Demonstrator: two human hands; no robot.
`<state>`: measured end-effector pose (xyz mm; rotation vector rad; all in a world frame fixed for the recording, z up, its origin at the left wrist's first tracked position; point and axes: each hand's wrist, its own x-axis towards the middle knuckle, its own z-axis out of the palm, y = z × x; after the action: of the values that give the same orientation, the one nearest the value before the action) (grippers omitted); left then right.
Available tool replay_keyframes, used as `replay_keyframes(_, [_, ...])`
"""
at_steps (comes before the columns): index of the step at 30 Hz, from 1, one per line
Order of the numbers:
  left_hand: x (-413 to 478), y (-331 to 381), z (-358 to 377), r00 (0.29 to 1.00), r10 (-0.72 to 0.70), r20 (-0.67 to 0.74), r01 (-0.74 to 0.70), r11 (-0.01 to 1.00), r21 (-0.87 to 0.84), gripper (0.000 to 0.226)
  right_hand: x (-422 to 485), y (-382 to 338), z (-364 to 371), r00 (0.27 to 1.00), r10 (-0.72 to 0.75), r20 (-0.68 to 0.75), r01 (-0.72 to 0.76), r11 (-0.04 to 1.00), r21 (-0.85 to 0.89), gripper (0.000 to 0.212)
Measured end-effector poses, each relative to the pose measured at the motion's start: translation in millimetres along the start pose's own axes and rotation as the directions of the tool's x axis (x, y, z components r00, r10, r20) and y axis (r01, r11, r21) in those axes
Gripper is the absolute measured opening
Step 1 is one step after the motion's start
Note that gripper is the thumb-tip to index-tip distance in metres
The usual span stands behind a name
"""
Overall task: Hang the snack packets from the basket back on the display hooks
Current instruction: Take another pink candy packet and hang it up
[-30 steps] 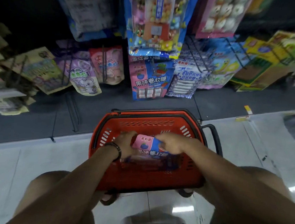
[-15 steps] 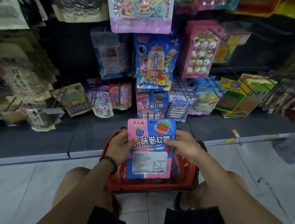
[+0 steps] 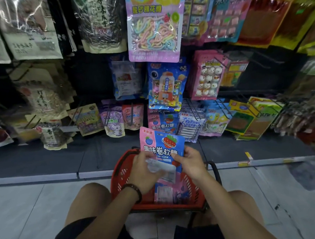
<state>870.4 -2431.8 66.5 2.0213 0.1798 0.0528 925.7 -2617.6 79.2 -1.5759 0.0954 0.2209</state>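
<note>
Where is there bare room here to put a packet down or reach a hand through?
The dark shelf base left of the basket, below the hanging bags, is bare, as is the floor left of the knees. The dark gap left of the blue bags looks open. Around the held packet and the matching packets behind it, the hooks are crowded.

The basket (image 3: 122, 173) sits on the floor (image 3: 22, 212) between the person's knees, in front of the display rack (image 3: 263, 73). Above it, both hands hold one snack packet (image 3: 162, 146) upright, the left hand (image 3: 145, 173) at its left edge, the right hand (image 3: 189, 163) at its right edge. More packets (image 3: 168, 193) lie in the basket below. Directly behind the held packet, a matching packet (image 3: 162, 121) hangs in the lowest row.
</note>
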Motion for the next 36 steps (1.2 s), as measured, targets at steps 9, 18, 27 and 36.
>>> replay_keyframes(9, [3.7,6.4,4.8,0.999,0.053,-0.013,-0.054,0.952,-0.300,0.029,-18.0,-17.4,22.8,0.969,-0.021,0.245,0.056,0.989,-0.137,0.020])
replay_keyframes(18, [33.3,7.9,-28.2,0.997,-0.025,0.073,0.044,0.961,-0.273,0.020,6.6,-29.9,-13.9,0.982,-0.133,-0.134,0.092,0.958,-0.270,0.031])
replay_keyframes(27, [72.5,6.4,-29.5,0.998,-0.068,0.000,0.067,0.979,-0.191,0.006,37.0,-22.0,-23.9,0.986,-0.152,-0.066,0.134,0.966,-0.220,0.017])
replay_keyframes(36, [130.6,-20.3,-0.3,0.996,-0.077,-0.052,0.069,0.987,-0.144,0.024,93.1,10.6,-25.3,0.974,-0.201,-0.104,0.163,0.942,-0.295,0.036])
